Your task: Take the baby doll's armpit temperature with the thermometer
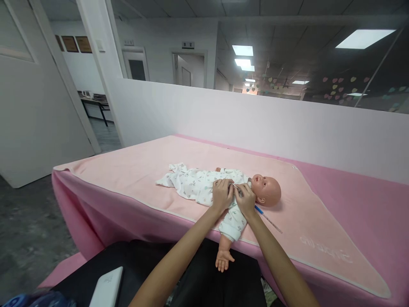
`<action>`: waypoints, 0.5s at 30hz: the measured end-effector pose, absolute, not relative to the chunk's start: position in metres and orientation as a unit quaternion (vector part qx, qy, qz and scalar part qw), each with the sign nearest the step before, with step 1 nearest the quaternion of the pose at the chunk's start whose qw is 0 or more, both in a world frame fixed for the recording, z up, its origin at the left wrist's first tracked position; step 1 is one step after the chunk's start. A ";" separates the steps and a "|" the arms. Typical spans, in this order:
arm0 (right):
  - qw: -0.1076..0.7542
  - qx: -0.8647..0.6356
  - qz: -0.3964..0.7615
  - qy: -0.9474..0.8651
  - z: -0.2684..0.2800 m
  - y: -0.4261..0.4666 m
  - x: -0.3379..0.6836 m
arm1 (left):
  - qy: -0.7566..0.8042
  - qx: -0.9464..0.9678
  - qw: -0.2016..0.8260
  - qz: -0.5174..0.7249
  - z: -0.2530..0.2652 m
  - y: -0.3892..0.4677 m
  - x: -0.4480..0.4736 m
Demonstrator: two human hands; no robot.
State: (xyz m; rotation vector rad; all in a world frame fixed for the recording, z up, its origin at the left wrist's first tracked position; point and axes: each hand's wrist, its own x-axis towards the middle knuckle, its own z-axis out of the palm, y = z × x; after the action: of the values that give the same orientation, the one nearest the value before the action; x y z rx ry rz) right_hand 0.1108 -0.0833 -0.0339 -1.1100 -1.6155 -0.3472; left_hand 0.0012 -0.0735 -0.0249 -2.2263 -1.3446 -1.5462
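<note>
A baby doll lies on its back, head to the right, dressed in a white garment with small prints. My left hand is closed at the doll's chest, fingertips pinched together. Close beside it, my right hand is pinched too, near the doll's neck. Between the fingertips runs a thin white tie of the garment; its ends are hidden by my fingers. The doll's near arm hangs over the table edge, below my hands. A thin clear stick with a blue end, like a thermometer, lies right of my right wrist.
A light pink mat covers the table over a darker pink cloth. Behind it stands a low white wall with glass above. A white flat device rests on a black surface at lower left. A door stands at left.
</note>
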 end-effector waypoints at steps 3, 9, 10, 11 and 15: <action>0.541 -0.462 -0.151 -0.687 -0.034 -0.083 0.111 | -0.455 -0.734 0.075 -0.498 -0.025 -0.073 0.002; 0.527 -0.463 -0.174 -0.691 -0.035 -0.081 0.112 | -0.437 -0.770 0.082 -0.458 -0.022 -0.069 -0.022; 0.524 -0.464 -0.178 -0.692 -0.035 -0.081 0.112 | -0.432 -0.775 0.073 -0.456 -0.021 -0.068 -0.030; 0.521 -0.464 -0.181 -0.693 -0.035 -0.081 0.112 | -0.422 -0.781 0.063 -0.456 -0.022 -0.066 -0.038; 0.515 -0.464 -0.185 -0.697 -0.035 -0.081 0.112 | -0.401 -0.789 0.060 -0.461 -0.023 -0.062 -0.069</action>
State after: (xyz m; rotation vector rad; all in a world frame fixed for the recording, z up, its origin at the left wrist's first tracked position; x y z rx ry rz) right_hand 0.1116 -0.0812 -0.0354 -1.1146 -1.6742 -0.4448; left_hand -0.0693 -0.0618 -0.0233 -2.3891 -1.2142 -1.3961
